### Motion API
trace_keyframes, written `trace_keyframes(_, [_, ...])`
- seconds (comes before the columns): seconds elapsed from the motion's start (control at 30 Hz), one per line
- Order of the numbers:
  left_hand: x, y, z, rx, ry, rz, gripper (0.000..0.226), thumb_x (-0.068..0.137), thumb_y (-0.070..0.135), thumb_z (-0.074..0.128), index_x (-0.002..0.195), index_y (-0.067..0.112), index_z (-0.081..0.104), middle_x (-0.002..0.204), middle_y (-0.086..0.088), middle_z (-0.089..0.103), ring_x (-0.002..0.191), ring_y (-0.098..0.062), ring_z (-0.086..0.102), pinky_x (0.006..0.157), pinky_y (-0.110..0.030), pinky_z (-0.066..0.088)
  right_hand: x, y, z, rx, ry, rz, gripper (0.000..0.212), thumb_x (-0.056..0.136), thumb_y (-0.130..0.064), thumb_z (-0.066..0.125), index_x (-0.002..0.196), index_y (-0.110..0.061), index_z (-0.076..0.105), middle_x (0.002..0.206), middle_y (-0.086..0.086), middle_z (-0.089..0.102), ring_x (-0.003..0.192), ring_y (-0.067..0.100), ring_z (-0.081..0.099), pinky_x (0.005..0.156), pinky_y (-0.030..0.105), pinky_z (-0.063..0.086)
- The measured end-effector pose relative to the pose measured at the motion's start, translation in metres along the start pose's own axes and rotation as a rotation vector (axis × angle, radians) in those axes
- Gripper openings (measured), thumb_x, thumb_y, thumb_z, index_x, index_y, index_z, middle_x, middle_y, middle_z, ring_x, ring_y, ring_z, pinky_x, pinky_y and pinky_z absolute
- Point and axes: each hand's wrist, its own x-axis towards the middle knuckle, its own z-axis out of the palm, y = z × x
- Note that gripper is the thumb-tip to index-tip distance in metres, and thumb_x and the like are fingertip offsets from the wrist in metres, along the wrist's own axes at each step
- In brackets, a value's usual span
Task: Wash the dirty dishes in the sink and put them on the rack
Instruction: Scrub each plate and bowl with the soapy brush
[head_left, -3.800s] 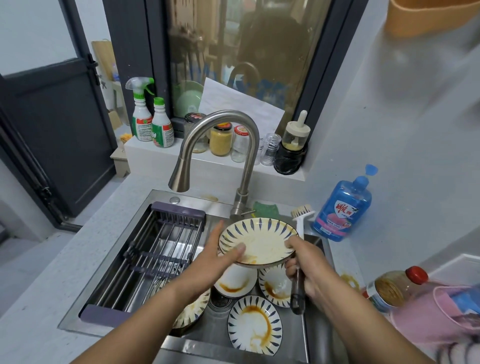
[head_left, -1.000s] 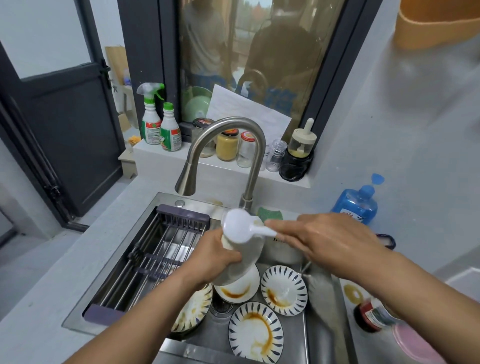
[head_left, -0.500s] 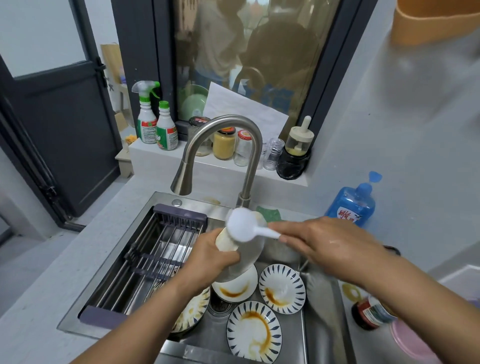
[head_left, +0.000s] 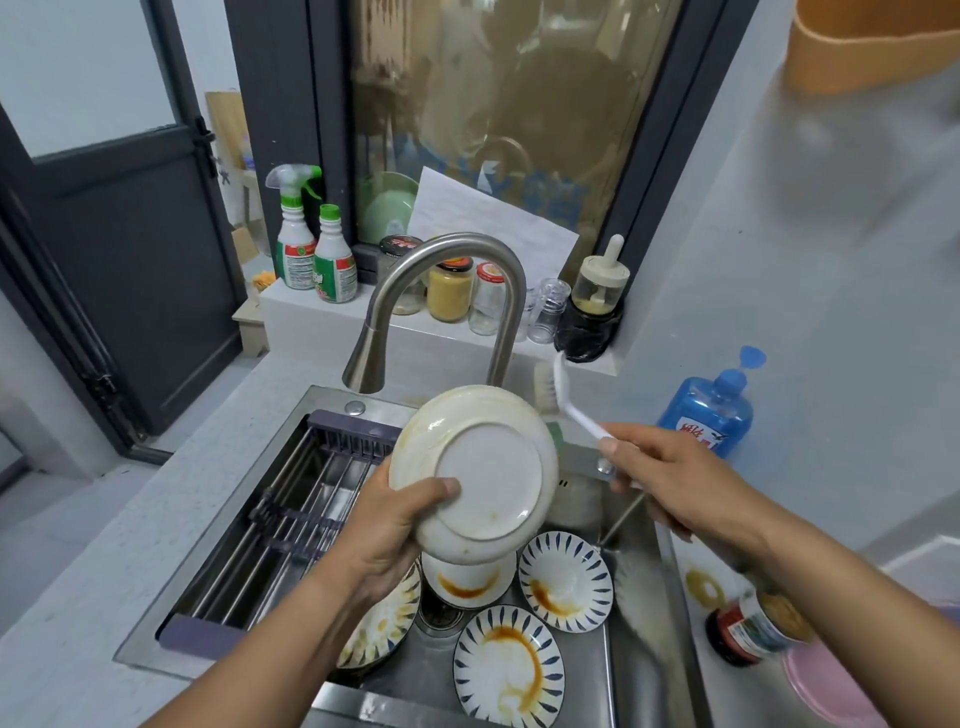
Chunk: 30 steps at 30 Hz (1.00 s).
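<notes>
Nearest the viewer, three round glazed plates with dark radiating petal marks lie in the stainless-steel sink (head_left: 644, 670): a sauce-stained plate (head_left: 509, 666) at the front, a second stained plate (head_left: 566, 579) to its right, and a yellow-patterned plate (head_left: 382, 623) partly hidden under the left forearm. A white bowl (head_left: 467, 579) with a brown streak sits between them.

Above these, the left hand (head_left: 387, 525) grasps a held plate (head_left: 475, 475) by its rim, thumb pressed on the smooth pale underside, which faces the camera and shows a raised round foot and yellowish smears. The right hand (head_left: 670, 475) is clenched around the white plastic handle of a dish brush (head_left: 556, 387), its bristled head raised just right of the plate.

Left of the hands, a rack (head_left: 291, 512) of parallel metal rods with grey-purple end bars spans the sink. Behind stand a curved brushed-metal faucet (head_left: 441, 291), a blue soap bottle (head_left: 709, 410) on the speckled grey counter, and glass jars and spray bottles on a white ledge (head_left: 322, 322) below a dark-framed window.
</notes>
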Motion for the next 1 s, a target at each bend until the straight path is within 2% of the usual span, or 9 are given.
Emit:
trace_keyframes(0.2, [-0.007, 0.002, 0.013, 0.048, -0.157, -0.073, 0.061, 0.069, 0.0, 0.078, 0.127, 0.007, 0.062, 0.116, -0.02, 0.072, 0.107, -0.035, 0.071, 0.083, -0.045, 0.06, 0.009, -0.025, 0.023, 0.192, -0.071, -0.062, 0.052, 0.077, -0.027, 0.088, 0.122, -0.037, 0.064, 0.096, -0.013, 0.076, 0.081, -0.003, 0.07, 0.065, 0.008, 0.05])
trace_keyframes(0.3, [-0.008, 0.018, 0.011, 0.324, -0.198, -0.035, 0.066, 0.064, 0.008, 0.091, 0.124, 0.01, 0.064, 0.112, -0.014, 0.075, 0.103, -0.032, 0.073, 0.085, -0.046, 0.061, 0.01, -0.027, 0.021, 0.124, -0.14, -0.099, 0.057, 0.075, -0.023, 0.09, 0.122, -0.042, 0.063, 0.101, -0.012, 0.076, 0.09, 0.006, 0.072, 0.075, 0.019, 0.058])
trace_keyframes(0.37, [-0.005, 0.028, 0.013, 0.553, -0.269, 0.008, 0.054, 0.07, 0.004, 0.09, 0.118, 0.016, 0.069, 0.11, -0.008, 0.076, 0.101, -0.027, 0.074, 0.084, -0.042, 0.062, 0.01, -0.03, 0.022, 0.016, -0.208, -0.135, 0.058, 0.076, -0.022, 0.089, 0.122, -0.046, 0.063, 0.101, -0.014, 0.076, 0.091, 0.005, 0.071, 0.078, 0.021, 0.058])
trace_keyframes(0.47, [-0.003, 0.026, 0.018, 0.694, -0.335, 0.006, 0.044, 0.078, -0.002, 0.083, 0.115, 0.019, 0.07, 0.109, -0.003, 0.076, 0.102, -0.02, 0.073, 0.083, -0.033, 0.06, 0.011, -0.037, 0.027, -0.152, -0.228, -0.216, 0.064, 0.078, -0.028, 0.088, 0.124, -0.061, 0.057, 0.106, -0.022, 0.071, 0.096, -0.002, 0.066, 0.08, 0.016, 0.053])
trace_keyframes(0.57, [-0.001, 0.018, 0.019, 0.752, -0.248, 0.037, 0.04, 0.078, -0.002, 0.081, 0.107, 0.024, 0.071, 0.096, 0.006, 0.077, 0.091, -0.008, 0.072, 0.077, -0.025, 0.058, 0.012, -0.042, 0.023, -0.421, -0.112, -0.319, 0.053, 0.089, -0.058, 0.067, 0.136, -0.065, 0.045, 0.114, -0.024, 0.057, 0.108, 0.003, 0.057, 0.092, 0.026, 0.047])
trace_keyframes(0.67, [0.002, 0.011, 0.013, 0.804, -0.152, 0.038, 0.04, 0.073, 0.006, 0.081, 0.105, 0.029, 0.072, 0.096, 0.007, 0.075, 0.091, -0.008, 0.07, 0.079, -0.029, 0.059, 0.006, -0.053, 0.009, -0.721, -0.073, -0.402, 0.054, 0.095, -0.069, 0.026, 0.146, -0.057, 0.04, 0.108, -0.019, 0.052, 0.106, 0.011, 0.058, 0.085, 0.03, 0.047])
trace_keyframes(0.77, [0.006, 0.005, 0.009, 0.788, -0.063, 0.01, 0.045, 0.073, 0.007, 0.08, 0.114, 0.022, 0.071, 0.102, 0.003, 0.075, 0.099, -0.019, 0.069, 0.087, -0.04, 0.058, -0.006, -0.064, 0.004, -0.853, -0.125, -0.446, 0.047, 0.1, -0.064, 0.022, 0.146, -0.061, 0.032, 0.107, -0.017, 0.06, 0.102, 0.012, 0.061, 0.074, 0.03, 0.047])
trace_keyframes(0.9, [0.007, 0.002, 0.007, 0.77, 0.0, 0.04, 0.038, 0.075, -0.001, 0.079, 0.111, 0.011, 0.072, 0.099, -0.002, 0.072, 0.096, -0.021, 0.066, 0.074, -0.029, 0.051, -0.016, -0.071, 0.012, -1.002, -0.155, -0.489, 0.055, 0.094, -0.066, 0.01, 0.145, -0.061, 0.03, 0.089, -0.016, 0.047, 0.089, 0.017, 0.062, 0.065, 0.032, 0.043])
trace_keyframes(1.0, [0.001, 0.004, 0.006, 0.715, 0.013, 0.08, 0.037, 0.075, 0.003, 0.079, 0.104, 0.024, 0.071, 0.093, 0.004, 0.074, 0.083, -0.009, 0.069, 0.066, -0.021, 0.054, -0.005, -0.06, -0.003, -0.899, -0.099, -0.341, 0.043, 0.099, -0.066, 0.025, 0.141, -0.065, 0.035, 0.088, -0.017, 0.058, 0.081, 0.01, 0.06, 0.068, 0.034, 0.053])
